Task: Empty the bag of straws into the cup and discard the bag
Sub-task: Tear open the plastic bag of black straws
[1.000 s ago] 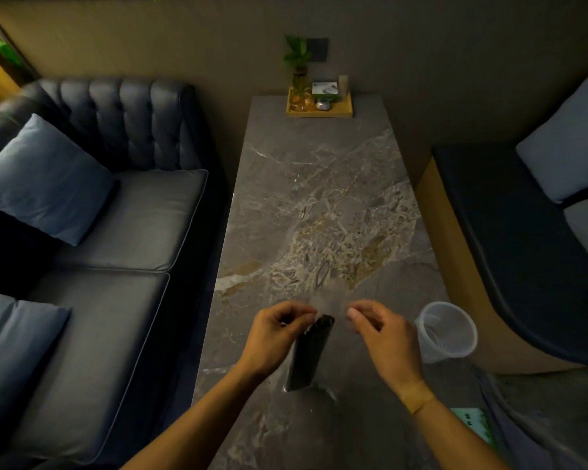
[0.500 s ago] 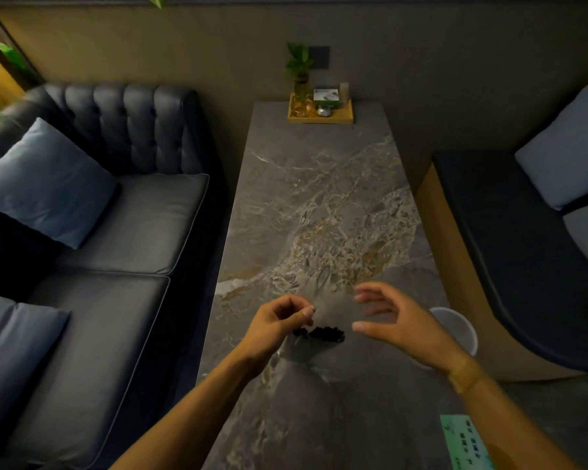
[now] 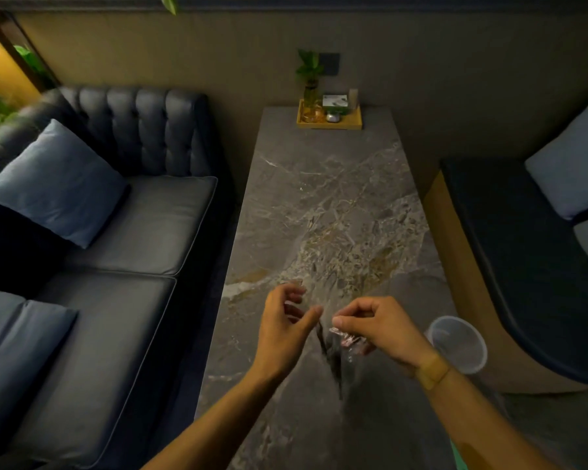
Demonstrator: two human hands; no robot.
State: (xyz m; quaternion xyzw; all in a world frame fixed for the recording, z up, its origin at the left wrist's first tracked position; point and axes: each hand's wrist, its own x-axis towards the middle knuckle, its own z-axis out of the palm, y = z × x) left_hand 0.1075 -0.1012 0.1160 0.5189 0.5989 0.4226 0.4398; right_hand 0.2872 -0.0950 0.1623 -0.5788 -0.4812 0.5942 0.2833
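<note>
The clear bag of dark straws (image 3: 333, 354) hangs over the marble table (image 3: 319, 205), pinched at its top by the right hand (image 3: 377, 329). The left hand (image 3: 286, 329) is half open beside it, thumb near the bag's edge; whether it touches is unclear. Half a second ago the right hand was spread open, covering the cup (image 3: 457, 344).

A long grey marble-patterned table (image 3: 323, 205) is carrying a small yellow wooden tray (image 3: 330, 123) at its far end, while a dark tufted leather sofa (image 3: 126, 212) with blue cushions (image 3: 53, 183) is sitting alongside.
</note>
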